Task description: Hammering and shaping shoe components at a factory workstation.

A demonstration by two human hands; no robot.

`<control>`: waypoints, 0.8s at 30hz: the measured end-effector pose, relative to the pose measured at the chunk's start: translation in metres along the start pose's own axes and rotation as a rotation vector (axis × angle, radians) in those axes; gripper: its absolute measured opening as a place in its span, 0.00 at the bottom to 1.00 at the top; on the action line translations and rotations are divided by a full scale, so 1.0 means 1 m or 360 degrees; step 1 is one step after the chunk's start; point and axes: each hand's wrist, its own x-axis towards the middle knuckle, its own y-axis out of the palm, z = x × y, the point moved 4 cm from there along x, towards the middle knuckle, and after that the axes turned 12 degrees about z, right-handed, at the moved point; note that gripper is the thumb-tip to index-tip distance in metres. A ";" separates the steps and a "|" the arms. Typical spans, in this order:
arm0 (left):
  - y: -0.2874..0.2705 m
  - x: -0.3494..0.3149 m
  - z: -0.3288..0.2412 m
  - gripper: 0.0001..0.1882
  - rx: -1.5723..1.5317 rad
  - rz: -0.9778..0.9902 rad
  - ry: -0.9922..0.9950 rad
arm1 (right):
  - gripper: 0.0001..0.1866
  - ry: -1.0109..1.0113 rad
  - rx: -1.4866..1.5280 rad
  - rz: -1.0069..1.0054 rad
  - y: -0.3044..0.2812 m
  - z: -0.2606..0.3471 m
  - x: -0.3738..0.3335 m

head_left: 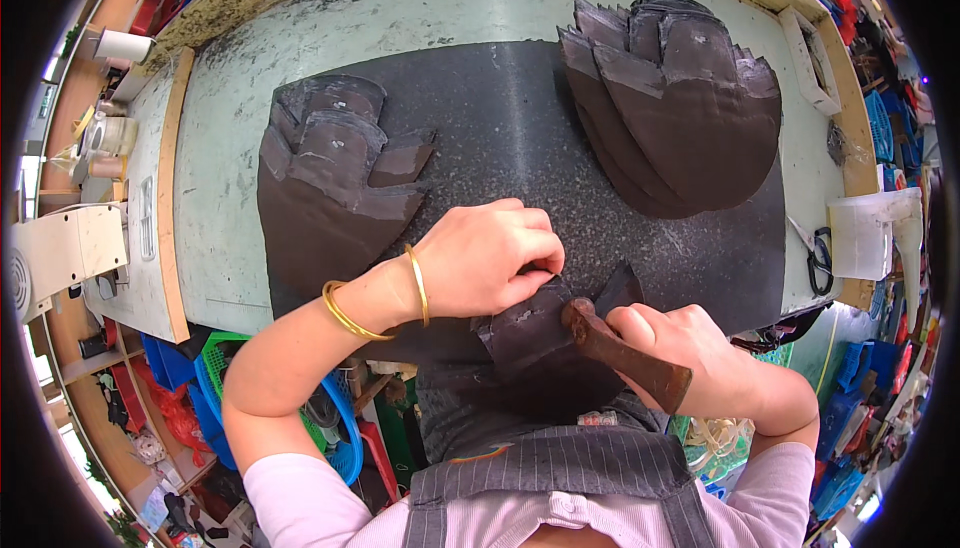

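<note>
My left hand (pixel 490 258), with two gold bangles on its wrist, has its fingers curled at the upper edge of a dark brown leather-like piece (pixel 530 333). The piece lies at the near edge of a black slab (pixel 490 108), partly over my lap. My right hand (pixel 690 348) is closed round a rusty hammer (pixel 640 353); its head is down at the right side of that piece, and I cannot tell whether it touches. Similar dark pieces form an overlapping pile at the left (pixel 335 188) and another at the far right (pixel 690 138).
A pale green worktable (pixel 230 148) with raised wooden edges carries the slab. Scissors with black handles (pixel 820 263) lie at the right, beside a translucent plastic container (pixel 862 233). Below the left side are a blue basket (pixel 345 448) and shelves with clutter; a cream machine (pixel 75 248) stands far left.
</note>
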 end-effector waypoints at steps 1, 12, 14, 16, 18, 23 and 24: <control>-0.002 0.002 -0.003 0.04 0.0126 0.0009 0.0069 | 0.25 -0.0003 -0.0026 0.0031 -0.001 0.001 0.000; 0.001 -0.017 -0.017 0.10 0.0880 -0.0221 0.0477 | 0.18 0.0094 0.0185 -0.0512 -0.029 -0.006 0.003; 0.003 -0.018 -0.018 0.10 0.0903 -0.0256 0.0503 | 0.17 0.0098 0.0226 -0.0398 -0.030 -0.006 0.011; 0.005 -0.020 -0.019 0.10 0.0931 -0.0232 0.0519 | 0.17 0.0104 0.0252 -0.0496 -0.032 -0.010 0.013; 0.007 -0.022 -0.017 0.09 0.0918 -0.0274 0.0528 | 0.17 0.0126 0.0345 -0.0428 -0.037 -0.007 0.015; 0.007 -0.024 -0.016 0.08 0.0859 -0.0305 0.0507 | 0.18 0.0021 0.0099 -0.0243 -0.036 0.004 0.022; 0.008 -0.025 -0.015 0.08 0.0856 -0.0312 0.0489 | 0.17 0.0015 0.0040 -0.0259 -0.036 0.005 0.022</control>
